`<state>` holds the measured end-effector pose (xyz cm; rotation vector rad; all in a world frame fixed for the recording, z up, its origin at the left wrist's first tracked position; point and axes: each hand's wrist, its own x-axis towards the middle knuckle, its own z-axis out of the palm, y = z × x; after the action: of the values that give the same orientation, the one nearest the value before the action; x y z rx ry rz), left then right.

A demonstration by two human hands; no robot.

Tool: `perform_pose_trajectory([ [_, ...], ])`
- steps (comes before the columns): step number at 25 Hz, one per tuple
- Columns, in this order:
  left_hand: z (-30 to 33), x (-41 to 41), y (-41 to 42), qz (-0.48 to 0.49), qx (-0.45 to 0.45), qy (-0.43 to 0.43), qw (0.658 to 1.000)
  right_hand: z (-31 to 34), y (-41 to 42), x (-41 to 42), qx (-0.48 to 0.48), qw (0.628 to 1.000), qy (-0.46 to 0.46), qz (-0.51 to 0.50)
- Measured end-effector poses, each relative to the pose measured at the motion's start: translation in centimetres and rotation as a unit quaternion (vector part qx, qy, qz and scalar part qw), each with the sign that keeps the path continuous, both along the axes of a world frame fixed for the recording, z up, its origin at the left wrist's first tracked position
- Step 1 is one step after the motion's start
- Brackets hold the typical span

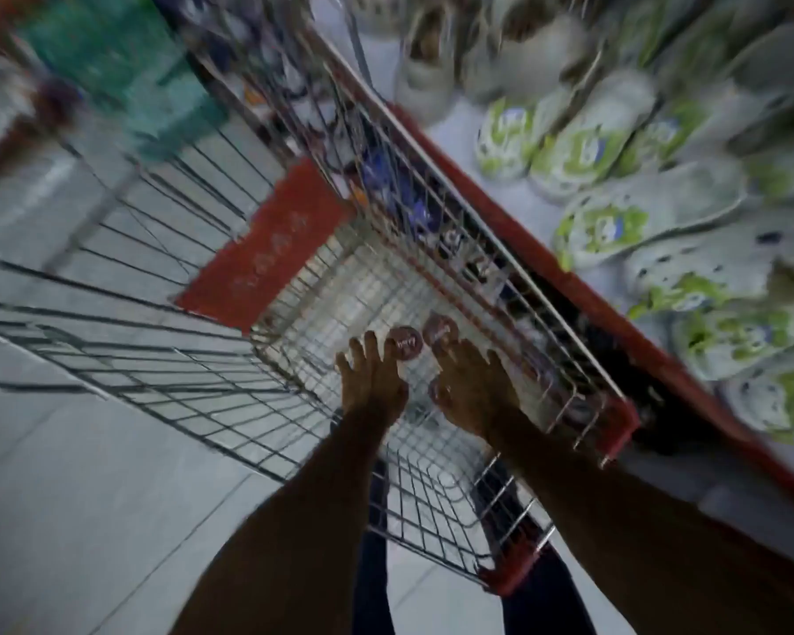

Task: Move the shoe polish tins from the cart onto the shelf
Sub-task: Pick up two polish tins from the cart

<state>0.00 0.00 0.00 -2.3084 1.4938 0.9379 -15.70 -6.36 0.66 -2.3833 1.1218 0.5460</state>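
Both hands down in the cart point(294, 313). Left hand point(372, 382) fingers spread, touching one polish tin point(404, 343); right hand point(471, 391) splayed over others – grip unclear. Judgement: close on rims, lift level toward shelf point(546, 208) beside the cart.

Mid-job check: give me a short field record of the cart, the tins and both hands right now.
cart: wire cart, red trim, beside the shelf
tins in view: two round dark tins on the cart floor, a third partly under the right hand
left hand: left hand inside cart, fingers spread at the nearer tin
right hand: right hand inside cart, over the tins
grip: unclear, frame blurred
shelf: shelf on the right holds white-and-green clogs
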Motion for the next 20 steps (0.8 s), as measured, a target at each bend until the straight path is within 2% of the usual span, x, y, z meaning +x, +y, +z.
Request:
perform_pose_trajectory([
  [1, -2.6, -1.1, 0.5, 0.008, 0.051, 0.013, 0.999, -2.7, 0.7, -0.6, 0.042, 0.998, 0.049, -0.009],
  [4, -8.7, -3.3, 1.7, -0.005, 0.114, 0.035, 0.993, -8.6, 2.6, -1.6, 0.103, 0.990, 0.094, -0.033],
  [7, -11.7, -3.4, 2.7, -0.022, 0.071, -0.003, 0.997, -11.7, 3.5, -1.7, 0.068, 0.995, 0.049, -0.061],
  [8, -11.7, -3.3, 2.8, -0.042, 0.044, -0.001, 0.998, -11.7, 3.5, -1.5, 0.063, 0.995, 0.038, -0.071],
  [10, -10.7, -2.4, 3.1, -0.080, 0.045, -0.012, 0.996, -10.5, 3.3, -1.2, 0.066, 0.993, 0.051, -0.079],
  [15, 0.8, 2.6, 0.1, -0.037, -0.011, -0.031, 0.999, -0.5, 1.1, 2.2, 0.037, 0.995, 0.023, -0.085],
  [20, 17.7, 10.3, -4.0, 0.014, -0.155, -0.082, 0.985, 15.4, -5.7, 8.3, -0.074, 0.994, -0.061, -0.052],
])
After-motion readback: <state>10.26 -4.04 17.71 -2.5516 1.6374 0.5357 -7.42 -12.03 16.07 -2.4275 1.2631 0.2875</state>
